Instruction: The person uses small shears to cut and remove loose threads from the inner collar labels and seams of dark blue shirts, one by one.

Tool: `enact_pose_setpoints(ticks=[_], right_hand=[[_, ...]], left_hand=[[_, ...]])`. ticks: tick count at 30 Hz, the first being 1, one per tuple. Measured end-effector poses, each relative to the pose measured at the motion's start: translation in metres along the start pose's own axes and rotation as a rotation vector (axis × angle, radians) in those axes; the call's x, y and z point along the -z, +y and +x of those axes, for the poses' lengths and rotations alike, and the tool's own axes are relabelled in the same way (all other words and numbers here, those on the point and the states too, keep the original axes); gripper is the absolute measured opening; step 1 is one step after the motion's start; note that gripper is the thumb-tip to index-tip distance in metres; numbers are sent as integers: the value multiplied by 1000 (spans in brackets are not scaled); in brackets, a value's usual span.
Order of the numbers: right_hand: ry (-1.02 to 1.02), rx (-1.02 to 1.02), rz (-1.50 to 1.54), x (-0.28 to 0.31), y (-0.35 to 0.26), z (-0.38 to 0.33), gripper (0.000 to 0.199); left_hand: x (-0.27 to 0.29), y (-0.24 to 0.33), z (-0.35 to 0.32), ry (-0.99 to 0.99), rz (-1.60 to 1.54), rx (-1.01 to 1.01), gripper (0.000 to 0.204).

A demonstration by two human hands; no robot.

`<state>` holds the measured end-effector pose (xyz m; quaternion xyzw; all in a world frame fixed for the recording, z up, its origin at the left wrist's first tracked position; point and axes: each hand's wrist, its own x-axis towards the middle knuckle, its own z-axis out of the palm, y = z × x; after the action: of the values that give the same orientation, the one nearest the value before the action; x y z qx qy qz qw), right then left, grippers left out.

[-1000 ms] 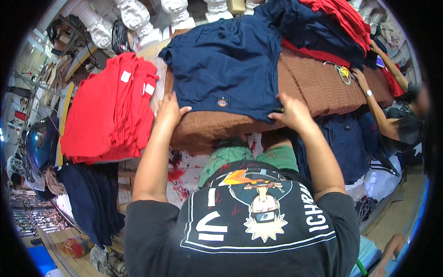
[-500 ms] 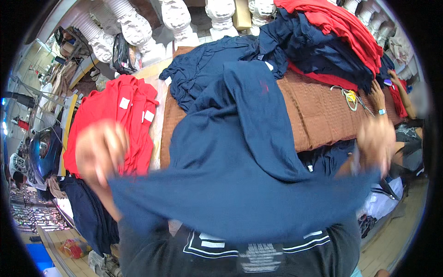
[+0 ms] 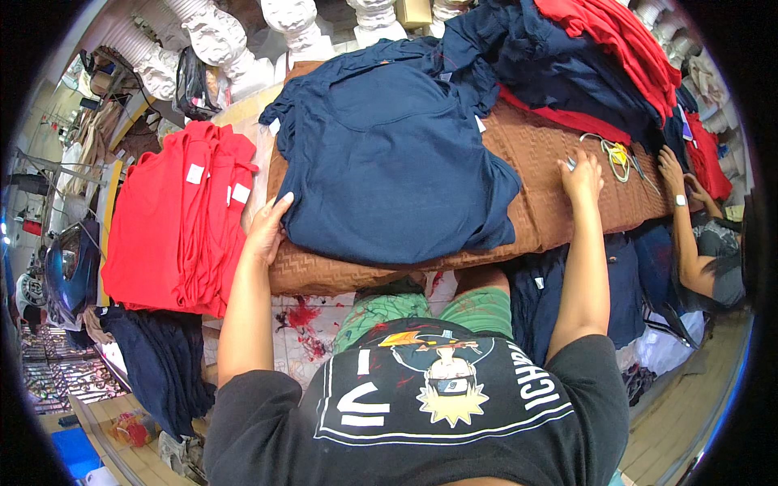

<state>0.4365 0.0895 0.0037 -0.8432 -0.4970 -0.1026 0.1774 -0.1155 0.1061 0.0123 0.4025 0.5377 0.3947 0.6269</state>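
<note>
A navy blue shirt [image 3: 381, 170] lies spread on the brown cloth-covered table before me, its neckline toward the far side. My left hand [image 3: 266, 231] is at the shirt's near left edge, with the thumb along the fabric and the fingers closed about the edge. Off to the shirt's right, my right hand [image 3: 582, 176] is over the brown cloth [image 3: 527, 182], apart from the shirt. Between its fingers shows a small silvery thing [image 3: 571, 164], too small to name. Behind the shirt sits more crumpled navy fabric [image 3: 462, 49].
Folded red garments [image 3: 174, 219] are stacked at the left. A navy and red pile [image 3: 600, 65] stands far right, near light cord with a yellow piece [image 3: 620, 154]. Another person's hand [image 3: 671, 168] touches that pile. White balusters [image 3: 296, 24] line the back.
The navy shirt, raised and stretched between both hands before, is now down on the table. My left hand stays at its edge; my right hand has let go and moved away from me.
</note>
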Motion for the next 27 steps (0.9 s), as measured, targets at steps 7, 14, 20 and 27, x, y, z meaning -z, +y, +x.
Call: enact_pose_setpoints(ticks=[7,14,20,27], right_hand=[[-786,184,917,44,-90,-54,45],[-423,173,1552,136,-117,54,43],[-531,403,1336,200,-146,49,45],[-386,477,1179,253,-173,47,52]], left_hand=[[-23,31,-12,337,371,-504,49],[16,215,-18,80,-245,-576,33],[-10,276,-93,-21,338,-836,29],[40,310,-179,134,394,-862,44]])
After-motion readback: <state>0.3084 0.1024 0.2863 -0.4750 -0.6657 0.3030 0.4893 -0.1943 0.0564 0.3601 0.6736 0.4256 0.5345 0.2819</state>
